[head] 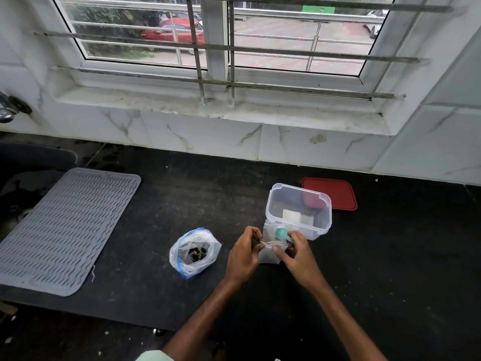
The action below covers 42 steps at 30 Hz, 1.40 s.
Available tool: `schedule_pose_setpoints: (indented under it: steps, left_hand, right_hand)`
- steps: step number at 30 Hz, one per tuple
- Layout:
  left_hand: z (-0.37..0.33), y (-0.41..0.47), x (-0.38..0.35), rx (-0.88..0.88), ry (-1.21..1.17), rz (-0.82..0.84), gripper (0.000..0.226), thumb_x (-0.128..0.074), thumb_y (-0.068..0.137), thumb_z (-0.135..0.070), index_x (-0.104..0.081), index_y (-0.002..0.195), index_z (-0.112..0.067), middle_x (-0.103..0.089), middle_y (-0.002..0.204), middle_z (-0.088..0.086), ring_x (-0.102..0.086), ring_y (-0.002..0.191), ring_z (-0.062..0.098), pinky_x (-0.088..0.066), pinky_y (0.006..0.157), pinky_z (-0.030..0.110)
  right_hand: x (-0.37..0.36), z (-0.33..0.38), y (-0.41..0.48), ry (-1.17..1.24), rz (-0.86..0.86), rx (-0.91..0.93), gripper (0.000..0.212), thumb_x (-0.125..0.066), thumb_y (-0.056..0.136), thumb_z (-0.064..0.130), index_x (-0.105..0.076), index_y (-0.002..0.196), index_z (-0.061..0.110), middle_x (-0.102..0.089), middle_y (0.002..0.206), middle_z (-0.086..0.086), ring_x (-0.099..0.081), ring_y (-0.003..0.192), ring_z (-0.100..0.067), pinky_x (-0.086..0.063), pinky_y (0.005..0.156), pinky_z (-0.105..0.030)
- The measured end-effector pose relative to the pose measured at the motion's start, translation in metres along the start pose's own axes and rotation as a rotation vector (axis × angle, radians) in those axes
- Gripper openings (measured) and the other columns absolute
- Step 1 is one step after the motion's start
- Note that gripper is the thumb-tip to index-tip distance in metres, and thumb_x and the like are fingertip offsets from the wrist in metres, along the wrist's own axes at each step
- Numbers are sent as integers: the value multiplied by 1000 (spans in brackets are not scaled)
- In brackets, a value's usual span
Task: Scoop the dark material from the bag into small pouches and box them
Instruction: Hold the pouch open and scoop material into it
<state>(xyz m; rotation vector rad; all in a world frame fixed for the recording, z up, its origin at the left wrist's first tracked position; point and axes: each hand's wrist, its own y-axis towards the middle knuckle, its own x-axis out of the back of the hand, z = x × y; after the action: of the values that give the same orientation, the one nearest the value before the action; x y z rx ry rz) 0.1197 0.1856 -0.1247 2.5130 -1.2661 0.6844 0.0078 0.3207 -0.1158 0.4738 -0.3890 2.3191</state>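
A person's 2 hands work at a small pouch [269, 256] held upright against the near wall of a clear plastic box [276, 190] on a black tabletop [182, 199]. The left hand [244, 252] has its fingers [256, 234] curled in a pinch on the pouch's top edge. The right hand [296, 252] pinches the same edge from the other side while also gripping the handle of a teal scoop [281, 233], whose bowl sits above the pouch mouth. Inside the box lie at least 2 white packets [291, 214]; whether they are filled cannot be told. Left of the box, beyond the left hand, a clear bag [182, 259] with a blue strip stands open, showing the dark material [196, 252] at its bottom. A red lid [335, 192] lies flat just behind the box, to its right. Well to the left of the box, a grey ribbed mat [67, 227] covers part of the tabletop
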Motion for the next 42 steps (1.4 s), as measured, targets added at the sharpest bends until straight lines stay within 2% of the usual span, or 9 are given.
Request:
schedule_pose_setpoints:
  steps: [3,6,15,19,26,31,36,39,42]
  left_hand:
    - [-2,-3,1,-11,20,-7,27,-63,88,-14,-46,95,-34,-61,90,-11,-62,87,7,-55,76,36]
    - [0,-6,0,-34,9,-32,25,-66,87,-18,-49,96,-33,-60,91,-13,-60,88,8,-55,76,36]
    - [2,-9,4,-33,-61,-53,21,-69,88,-18,-60,104,-29,-66,96,-14,-63,91,4,-56,80,25]
    - [-3,-6,7,-10,-129,-69,26,-71,87,-13,-58,106,-25,-66,94,-12,-65,88,2,-53,74,16]
    - [-3,-1,4,82,-243,-104,40,-76,82,-9,-49,107,-23,-68,91,-6,-67,86,2,-56,76,20]
    - [-6,1,6,113,-324,-45,34,-75,84,-13,-53,108,-20,-67,97,-3,-65,89,3,-54,77,19]
    - [3,3,6,146,-313,54,17,-63,94,-23,-65,111,-23,-69,106,-9,-64,100,3,-56,89,29]
    - [8,2,6,160,-232,51,14,-61,95,-17,-69,106,-21,-70,102,-10,-64,98,1,-55,89,27]
    - [10,1,4,189,-216,33,13,-60,95,-15,-68,104,-21,-69,101,-9,-63,97,2,-55,88,27]
  right_hand:
    - [-6,6,3,-190,-44,93,38,-78,82,28,-64,117,22,-58,116,12,-51,109,-2,-44,96,-24]
    - [-8,11,5,-229,-106,152,30,-80,81,23,-71,109,15,-60,106,12,-55,101,-2,-51,93,-26]
    - [-8,14,10,-280,-89,172,27,-78,83,21,-72,108,13,-62,103,7,-57,98,-6,-53,87,-26]
    - [-6,17,13,-290,-37,132,31,-78,83,23,-72,111,14,-62,104,7,-57,97,-5,-48,80,-15]
    - [-4,22,19,-339,-9,134,28,-77,84,29,-74,108,14,-64,99,5,-59,94,-11,-55,84,-30]
    - [-5,22,27,-402,-6,98,21,-77,84,23,-73,101,13,-63,96,5,-58,92,-12,-55,86,-40]
    - [-5,25,36,-253,-12,-80,37,-75,86,27,-68,118,10,-70,110,-2,-64,97,-14,-56,86,-33]
    - [-3,23,37,-267,44,-90,32,-75,86,28,-71,113,12,-72,105,-1,-65,90,-11,-55,77,-27]
    - [-2,19,37,-244,93,-102,30,-75,85,31,-72,110,15,-72,103,0,-66,88,-8,-58,80,-31]
